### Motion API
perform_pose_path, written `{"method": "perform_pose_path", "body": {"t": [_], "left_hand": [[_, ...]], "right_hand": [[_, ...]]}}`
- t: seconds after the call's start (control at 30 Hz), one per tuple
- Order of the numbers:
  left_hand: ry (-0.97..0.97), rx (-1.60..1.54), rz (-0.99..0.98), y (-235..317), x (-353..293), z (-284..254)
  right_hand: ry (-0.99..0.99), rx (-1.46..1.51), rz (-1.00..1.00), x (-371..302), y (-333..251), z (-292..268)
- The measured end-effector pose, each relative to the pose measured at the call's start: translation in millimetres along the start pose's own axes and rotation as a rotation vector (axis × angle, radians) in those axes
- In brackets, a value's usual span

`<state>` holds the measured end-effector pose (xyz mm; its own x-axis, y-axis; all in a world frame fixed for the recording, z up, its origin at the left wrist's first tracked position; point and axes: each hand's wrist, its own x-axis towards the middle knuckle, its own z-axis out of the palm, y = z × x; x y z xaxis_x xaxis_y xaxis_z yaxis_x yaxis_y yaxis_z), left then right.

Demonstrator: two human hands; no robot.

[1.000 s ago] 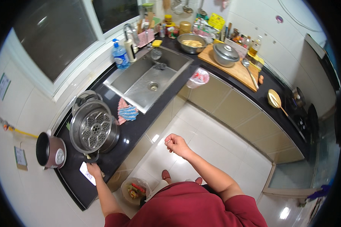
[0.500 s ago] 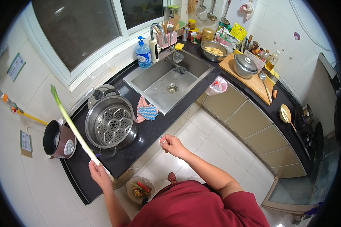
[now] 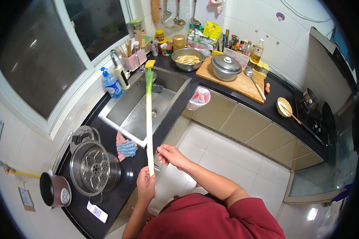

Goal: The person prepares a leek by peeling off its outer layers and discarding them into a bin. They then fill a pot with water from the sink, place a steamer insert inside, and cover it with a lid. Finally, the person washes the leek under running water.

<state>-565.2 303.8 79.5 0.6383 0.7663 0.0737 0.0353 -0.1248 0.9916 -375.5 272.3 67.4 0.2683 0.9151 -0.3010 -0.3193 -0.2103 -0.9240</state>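
Observation:
A long leek (image 3: 149, 123), white with a green top, rises almost upright from my left hand (image 3: 146, 185). The fingers of that hand are wrapped round its lower end. Seen from above, the leek crosses in front of the sink (image 3: 128, 121), and its green tip overlaps a yellow sponge (image 3: 150, 64). My right hand (image 3: 171, 156) is just right of the stalk, its fingers curled into a pinch. Whether a small piece is between those fingertips I cannot make out.
Left on the dark counter are a steamer pot (image 3: 91, 167), a rice cooker (image 3: 56, 190), a cloth (image 3: 126, 147) and a white slab (image 3: 97, 211). Farther right stand a bowl of pale strips (image 3: 187, 59), a lidded pot (image 3: 226, 67) on a cutting board (image 3: 206, 73), and a hanging waste bag (image 3: 198, 98).
My left hand has carried the leek rightward, from beside the steamer pot to in front of the sink. My right hand is now close to the stalk. The view has turned right.

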Motion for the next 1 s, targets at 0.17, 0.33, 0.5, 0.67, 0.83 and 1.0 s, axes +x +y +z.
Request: {"method": "perform_pose_path", "body": {"t": [0.17, 0.33, 0.5, 0.67, 0.83, 1.0], "left_hand": [[-0.081, 0.022, -0.024, -3.6, 55.5, 73.4], [-0.166, 0.023, -0.017, 6.5, 110.1, 155.4], [-0.189, 0.087, 0.118, -1.0, 163.0, 235.3], [-0.414, 0.150, 0.119, 4.5, 212.7, 304.5], [-0.548, 0.254, 0.277, 1.5, 258.0, 355.3], [-0.598, 0.092, 0.178, -31.8, 315.5, 386.2]], "right_hand": [[-0.042, 0.162, -0.058, 13.8, -24.3, -71.7], [0.011, 0.103, -0.130, 19.6, -63.2, -149.3], [0.174, 0.206, -0.216, 24.4, -86.4, -226.0], [0.396, 0.303, -0.246, 25.6, -84.7, -309.1], [0.611, 0.318, -0.298, 24.9, -83.5, -378.0], [0.820, 0.359, -0.321, 34.8, -90.7, -424.6]]}}
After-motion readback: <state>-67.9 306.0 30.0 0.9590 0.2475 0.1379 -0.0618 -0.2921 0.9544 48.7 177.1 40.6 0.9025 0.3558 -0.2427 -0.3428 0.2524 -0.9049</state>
